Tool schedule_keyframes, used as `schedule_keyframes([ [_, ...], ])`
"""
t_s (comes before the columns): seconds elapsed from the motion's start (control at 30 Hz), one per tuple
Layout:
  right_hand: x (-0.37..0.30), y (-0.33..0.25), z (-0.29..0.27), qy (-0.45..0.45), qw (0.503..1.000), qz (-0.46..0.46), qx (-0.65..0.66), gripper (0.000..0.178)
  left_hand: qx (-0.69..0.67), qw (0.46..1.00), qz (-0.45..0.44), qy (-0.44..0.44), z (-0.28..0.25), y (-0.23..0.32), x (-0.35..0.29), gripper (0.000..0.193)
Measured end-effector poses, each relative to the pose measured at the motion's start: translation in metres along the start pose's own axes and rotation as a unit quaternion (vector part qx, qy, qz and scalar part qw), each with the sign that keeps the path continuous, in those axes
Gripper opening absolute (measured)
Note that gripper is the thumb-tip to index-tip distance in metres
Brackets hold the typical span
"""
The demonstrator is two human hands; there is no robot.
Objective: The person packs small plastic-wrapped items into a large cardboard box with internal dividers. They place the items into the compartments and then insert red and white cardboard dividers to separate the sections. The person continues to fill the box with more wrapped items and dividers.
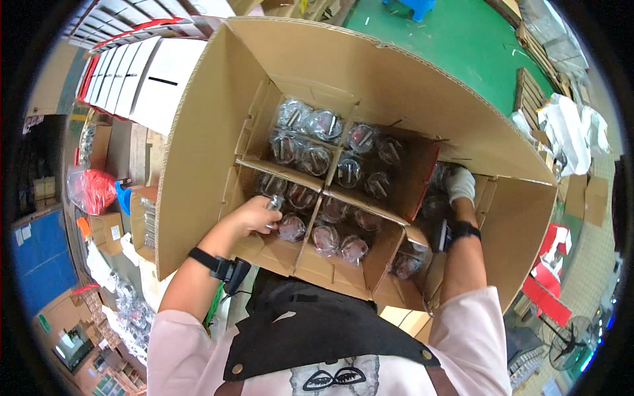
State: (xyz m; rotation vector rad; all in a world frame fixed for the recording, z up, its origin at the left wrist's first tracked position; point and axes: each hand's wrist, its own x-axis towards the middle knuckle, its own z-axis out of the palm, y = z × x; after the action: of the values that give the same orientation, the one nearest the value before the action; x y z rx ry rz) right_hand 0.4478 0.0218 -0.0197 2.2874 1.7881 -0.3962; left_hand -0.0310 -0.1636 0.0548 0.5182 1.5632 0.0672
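A large open cardboard box (389, 72) stands before me, split by cardboard dividers (366, 204) into compartments. Round plastic-wrapped items (316, 160), several with a pale bar across the top, sit in the compartments. My left hand (252, 216) is bare and closed over the near left compartment; between its fingers shows the shiny top of one plastic-wrapped item (274, 202). In a white glove, my right hand (461, 186) reaches down into the right-hand compartment beside more plastic-wrapped items (436, 206). Its fingertips are hidden, and I cannot tell whether they hold anything.
White cartons (162, 82) are stacked at the far left. A red plastic bag (99, 191) and small cardboard boxes lie on the left. At right are white plastic sheeting (566, 132), a red-and-white carton piece (548, 277) and a fan (566, 343). A blue stool (417, 6) stands on the green floor.
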Motion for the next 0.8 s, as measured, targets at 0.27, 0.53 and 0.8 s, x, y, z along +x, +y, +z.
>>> schedule_keyframes([
  [0.27, -0.102, -0.009, -0.093, -0.147, 0.647, 0.11, 0.74, 0.063, 0.555, 0.826, 0.062, 0.077, 0.057, -0.023, 0.049, 0.031],
  [0.53, -0.077, -0.017, -0.084, -0.098, 0.952, -0.049, 0.285, 0.051, 0.701, 0.704, 0.107, 0.04, 0.059, -0.015, 0.058, 0.038],
  [0.8, -0.053, -0.039, 0.019, -0.172, 0.974, -0.145, -0.005, 0.02, 0.28, 0.958, 0.01, -0.069, -0.004, -0.017, 0.007, 0.028],
])
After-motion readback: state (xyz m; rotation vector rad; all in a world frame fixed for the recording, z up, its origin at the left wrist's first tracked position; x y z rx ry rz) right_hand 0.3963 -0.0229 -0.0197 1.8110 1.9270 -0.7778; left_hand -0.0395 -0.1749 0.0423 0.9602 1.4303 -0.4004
